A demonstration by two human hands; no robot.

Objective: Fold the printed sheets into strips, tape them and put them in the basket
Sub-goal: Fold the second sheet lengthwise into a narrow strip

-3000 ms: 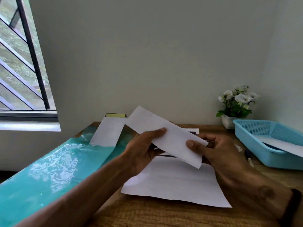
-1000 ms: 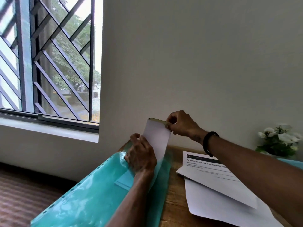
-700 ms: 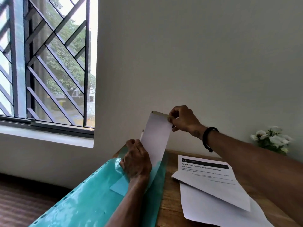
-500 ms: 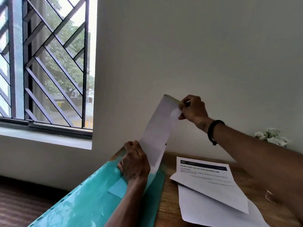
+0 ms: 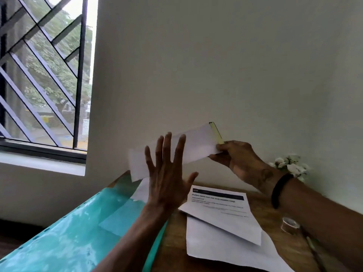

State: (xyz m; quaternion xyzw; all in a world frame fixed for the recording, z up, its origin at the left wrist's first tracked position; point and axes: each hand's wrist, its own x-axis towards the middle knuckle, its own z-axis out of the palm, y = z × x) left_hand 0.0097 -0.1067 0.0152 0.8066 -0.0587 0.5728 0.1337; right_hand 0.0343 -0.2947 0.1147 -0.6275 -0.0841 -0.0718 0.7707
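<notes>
My right hand (image 5: pixel 238 158) pinches the right end of a white folded sheet (image 5: pixel 198 147) with a yellow-green edge, held in the air above the table's far left corner. My left hand (image 5: pixel 167 173) is raised in front of the sheet's left part with fingers spread and straight, holding nothing. A printed sheet (image 5: pixel 220 210) with a dark header lies on the wooden table (image 5: pixel 172 232), on top of a blank white sheet (image 5: pixel 225 250). The basket is out of view.
A teal plastic sleeve (image 5: pixel 68 236) covers the table's left side, with paper inside it. A roll of clear tape (image 5: pixel 290 225) and a pen (image 5: pixel 314 250) lie at the right. White flowers (image 5: pixel 290 165) stand by the wall. A barred window (image 5: pixel 43 75) is at left.
My right hand pulled the white sheet up and out of the teal sleeve and swung it rightward. My left hand let go of the sleeve and rose with fingers spread.
</notes>
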